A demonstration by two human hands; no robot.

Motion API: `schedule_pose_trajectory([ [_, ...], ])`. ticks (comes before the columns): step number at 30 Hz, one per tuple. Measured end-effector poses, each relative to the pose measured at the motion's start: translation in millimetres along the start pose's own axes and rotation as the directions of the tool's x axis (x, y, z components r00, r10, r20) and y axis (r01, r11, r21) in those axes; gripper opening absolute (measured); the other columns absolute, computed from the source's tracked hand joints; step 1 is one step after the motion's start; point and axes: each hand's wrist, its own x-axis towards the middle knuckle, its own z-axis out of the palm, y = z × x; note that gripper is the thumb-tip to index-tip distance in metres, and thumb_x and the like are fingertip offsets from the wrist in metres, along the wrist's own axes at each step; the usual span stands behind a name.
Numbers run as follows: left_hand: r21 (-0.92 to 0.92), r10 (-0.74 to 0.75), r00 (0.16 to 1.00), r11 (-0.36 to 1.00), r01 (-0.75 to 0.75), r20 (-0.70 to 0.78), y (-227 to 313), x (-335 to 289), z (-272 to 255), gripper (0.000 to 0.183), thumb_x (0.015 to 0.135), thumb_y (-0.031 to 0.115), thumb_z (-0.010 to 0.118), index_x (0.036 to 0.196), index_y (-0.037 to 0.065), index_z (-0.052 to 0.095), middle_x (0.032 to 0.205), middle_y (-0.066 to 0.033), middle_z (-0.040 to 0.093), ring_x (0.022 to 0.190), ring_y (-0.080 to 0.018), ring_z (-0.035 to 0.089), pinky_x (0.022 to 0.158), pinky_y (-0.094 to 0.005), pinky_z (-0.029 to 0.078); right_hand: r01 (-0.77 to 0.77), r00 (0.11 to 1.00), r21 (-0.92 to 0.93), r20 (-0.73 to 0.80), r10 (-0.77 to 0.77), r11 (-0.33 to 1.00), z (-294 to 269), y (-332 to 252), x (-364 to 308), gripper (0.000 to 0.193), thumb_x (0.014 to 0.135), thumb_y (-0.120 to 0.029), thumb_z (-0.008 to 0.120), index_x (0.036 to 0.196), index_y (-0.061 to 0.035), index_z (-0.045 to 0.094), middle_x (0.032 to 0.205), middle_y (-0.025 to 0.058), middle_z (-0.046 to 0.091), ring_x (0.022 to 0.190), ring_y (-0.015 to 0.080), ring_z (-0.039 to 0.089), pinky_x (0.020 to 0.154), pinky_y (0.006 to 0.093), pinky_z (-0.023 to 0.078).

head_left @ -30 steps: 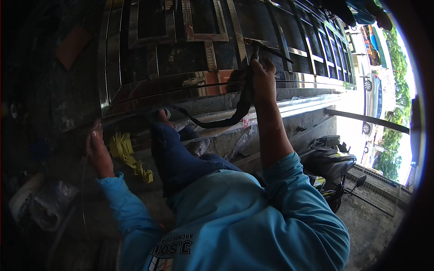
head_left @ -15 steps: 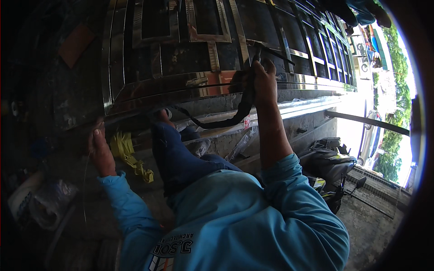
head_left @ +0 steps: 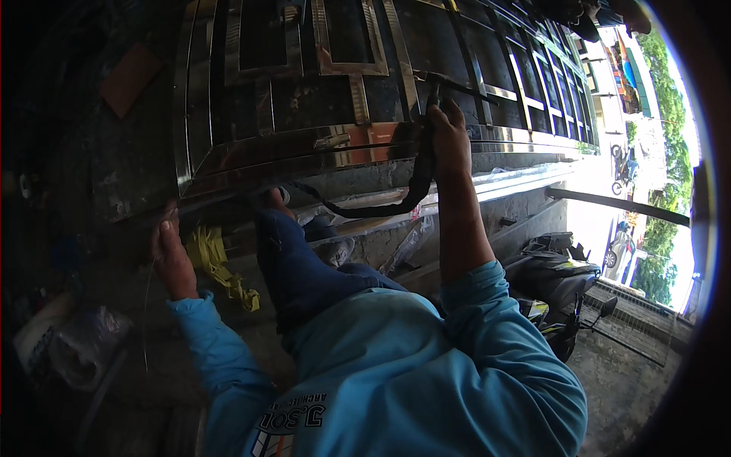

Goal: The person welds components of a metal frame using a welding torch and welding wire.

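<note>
A shiny stainless steel grille frame (head_left: 304, 145) of rails and short bars lies on a dark worktop. My right hand (head_left: 451, 145) is closed around the handle of a welding torch (head_left: 433, 100), over the frame's near rail. The torch's thin black head slants across the bars, and its black sleeved cable (head_left: 373, 211) loops down to the left. Off the worktop's near left corner, my left hand (head_left: 173, 263) pinches a thin wire rod (head_left: 145, 327), which hangs below the hand. The rod's upper end is lost in the dark.
Yellow strapping (head_left: 217, 266) lies beside my left hand. A clear plastic bag (head_left: 87, 343) is at lower left, a reddish board (head_left: 131, 80) at upper left. Plastic-wrapped lengths (head_left: 502, 181) run below the worktop. A parked motorcycle (head_left: 567, 282) stands right; another person (head_left: 582, 17) is at far right.
My right hand and the torch have shifted very slightly right. My left hand has sunk a little. Outside at the right, vehicles have moved along the street.
</note>
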Motion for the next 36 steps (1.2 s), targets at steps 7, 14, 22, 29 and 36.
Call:
schedule_pose_trajectory([
  [7,0.047,-0.030,0.999,0.998,0.032,-0.034,0,0,-1,0.046,0.110,0.027,0.041,0.137,-0.008,0.053,0.141,-0.0191,0.057,0.135,-0.0272,0.052,0.119,-0.0389,0.037,0.018,0.999,-0.030,0.043,-0.017,0.999,3,3,0,0.057,0.100,-0.018,0.058,0.151,-0.0043,0.035,0.081,0.0070,0.065,0.061,0.0132,0.064,0.051,0.0266,0.052],
  [14,0.031,-0.051,0.997,0.998,0.052,-0.051,-1,-2,0,0.045,0.109,0.026,0.042,0.136,-0.008,0.054,0.140,-0.0192,0.057,0.133,-0.0268,0.053,0.118,-0.0391,0.037,-0.015,0.998,0.003,0.057,0.014,1.000,-2,5,2,0.057,0.100,-0.016,0.057,0.150,-0.0041,0.034,0.083,0.0096,0.067,0.060,0.0134,0.064,0.050,0.0263,0.051],
  [22,0.015,-0.087,0.995,0.996,0.088,-0.039,-9,-1,-6,0.049,0.109,0.031,0.044,0.136,-0.007,0.054,0.138,-0.0200,0.058,0.133,-0.0284,0.053,0.117,-0.0396,0.038,0.114,0.994,-0.176,0.014,-0.113,0.978,2,-48,83,0.066,0.095,-0.020,0.065,0.149,-0.0118,0.029,0.086,0.0133,0.065,0.058,0.0201,0.064,0.047,0.0350,0.054],
  [29,0.147,-0.057,0.998,0.987,0.058,-0.012,1,-3,-7,0.047,0.108,0.032,0.042,0.131,-0.005,0.060,0.132,-0.0175,0.063,0.124,-0.0266,0.059,0.109,-0.0377,0.043,0.177,0.983,-0.315,0.004,-0.185,0.933,93,-67,254,0.067,0.091,-0.020,0.067,0.146,-0.0063,0.032,0.101,0.0170,0.065,0.071,0.0237,0.069,0.060,0.0370,0.058],
  [36,0.259,-0.143,0.989,0.957,0.128,0.041,18,-5,-6,0.048,0.109,0.029,0.040,0.134,-0.009,0.053,0.138,-0.0200,0.058,0.129,-0.0279,0.055,0.115,-0.0392,0.041,0.091,0.990,-0.154,0.119,-0.073,0.984,111,-51,270,0.058,0.089,-0.012,0.062,0.139,-0.0016,0.034,0.102,0.0177,0.064,0.069,0.0232,0.069,0.055,0.0371,0.057],
])
